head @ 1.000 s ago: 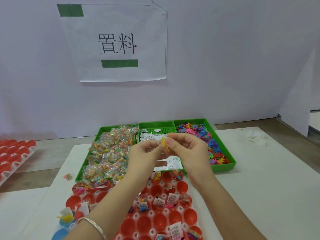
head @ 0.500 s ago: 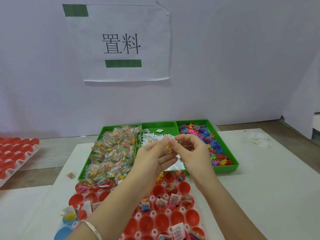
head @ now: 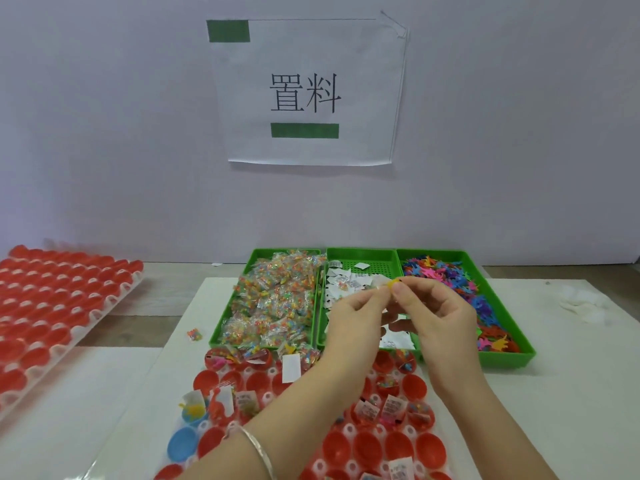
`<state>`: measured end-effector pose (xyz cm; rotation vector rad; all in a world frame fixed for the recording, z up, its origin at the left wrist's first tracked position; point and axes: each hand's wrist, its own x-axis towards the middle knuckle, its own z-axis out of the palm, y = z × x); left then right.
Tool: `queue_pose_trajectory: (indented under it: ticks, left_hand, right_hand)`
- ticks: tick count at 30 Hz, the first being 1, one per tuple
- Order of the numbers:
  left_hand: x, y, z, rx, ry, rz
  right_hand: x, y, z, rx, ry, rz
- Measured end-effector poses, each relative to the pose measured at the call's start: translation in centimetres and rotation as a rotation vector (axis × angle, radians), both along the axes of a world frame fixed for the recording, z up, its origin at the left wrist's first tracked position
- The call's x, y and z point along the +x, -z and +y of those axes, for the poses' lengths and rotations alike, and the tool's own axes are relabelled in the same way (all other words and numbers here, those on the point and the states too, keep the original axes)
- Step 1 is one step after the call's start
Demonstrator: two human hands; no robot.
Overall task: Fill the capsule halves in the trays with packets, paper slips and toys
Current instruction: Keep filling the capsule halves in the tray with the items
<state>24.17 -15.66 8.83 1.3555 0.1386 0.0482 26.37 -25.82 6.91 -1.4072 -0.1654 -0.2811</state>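
Both hands meet above the middle green bin. My left hand (head: 356, 315) and my right hand (head: 440, 315) pinch a small yellow toy (head: 394, 282) together with a paper slip (head: 379, 282) between their fingertips. Below them lies the clear tray (head: 266, 398) of red capsule halves (head: 367, 448); several hold slips, packets and toys, others are bare. Behind it, three green bins hold clear packets (head: 273, 303), white paper slips (head: 341, 282) and colourful toys (head: 446, 275).
A second tray of red capsule halves (head: 52, 299) lies at the left. Blue capsule halves (head: 181, 443) sit at the near tray's left edge. A loose packet (head: 194, 335) lies on the white mat. White scraps (head: 581, 304) lie at the right. A paper sign (head: 304, 91) hangs on the wall.
The hands stayed together over the middle bin, working the yellow toy and slip at their fingertips. The camera has shifted, so the scene sits further right in view.
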Motion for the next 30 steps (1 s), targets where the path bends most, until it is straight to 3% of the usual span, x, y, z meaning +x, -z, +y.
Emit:
queue_pose_trajectory:
  ticks: [6, 8, 10, 12, 17, 23, 27, 30]
  left_hand:
    - [3.1, -0.6, 6.2, 0.456, -0.064, -0.027]
    - [4.7, -0.3, 9.5, 0.745, -0.129, 0.045]
    - [5.7, 0.7, 12.2, 1.140, -0.044, 0.188]
    - [6.2, 1.8, 13.6, 1.364, 0.057, 0.279]
    - [6.6, 2.4, 14.1, 1.446, 0.070, 0.208]
    - [6.3, 2.4, 15.5, 1.389, -0.030, 0.117]
    - [5.5, 1.6, 16.1, 1.144, -0.211, 0.062]
    - [4.4, 0.5, 15.3, 0.889, -0.234, 0.010]
  right_hand:
    - [0.8, -0.7, -1.1, 0.066, 0.025, 0.034]
    - [1.1, -1.0, -1.7, 0.099, 0.036, 0.028]
    - [1.3, -1.1, -2.1, 0.115, 0.042, 0.019]
    - [1.4, -1.1, -2.2, 0.119, 0.046, 0.008]
    - [1.4, -0.9, -2.1, 0.112, 0.051, 0.012]
    - [1.1, -1.0, -1.9, 0.109, 0.045, 0.014]
    - [0.9, -1.0, -1.7, 0.106, 0.036, 0.022]
    - [0.5, -1.1, -1.2, 0.066, -0.020, 0.026]
